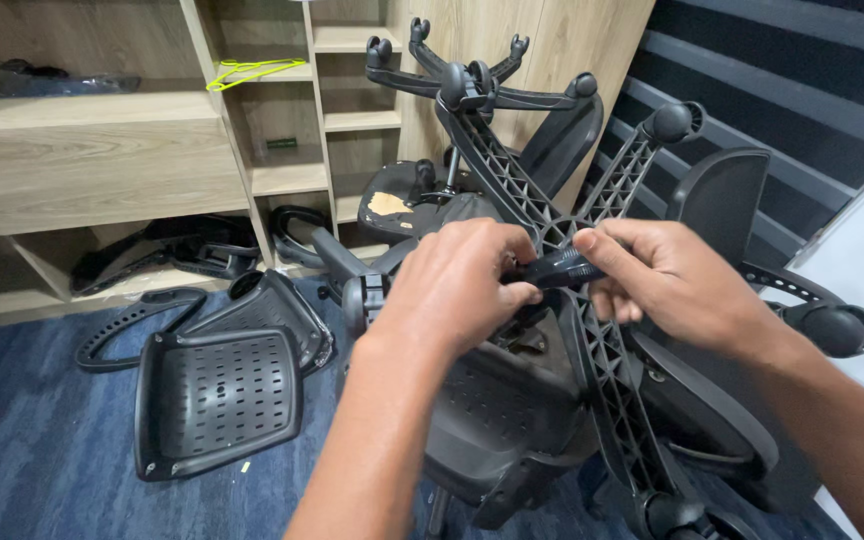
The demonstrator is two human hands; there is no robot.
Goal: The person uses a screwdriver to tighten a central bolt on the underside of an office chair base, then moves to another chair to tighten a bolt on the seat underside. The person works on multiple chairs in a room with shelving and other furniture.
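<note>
Both hands close on a short black cylinder [555, 268] at the hub of an upturned five-star chair base [592, 330], centre frame: left hand [457, 285] clenched round its near end, right hand [667, 280] pinching the far end w/ thumb and fingertips. Cylinder sits at the hub, not clear of it; judged mid-job, w/ the base on its seat [497, 420] and castors [837, 325] fitted. Around it: a loose perforated backrest [217, 395] on blue carpet [32, 440], a second upturned base [477, 90] behind, more chair parts in pale wood shelving [102, 160], a yellow hanger [252, 70] on a shelf, dark slatted wall at right.
</note>
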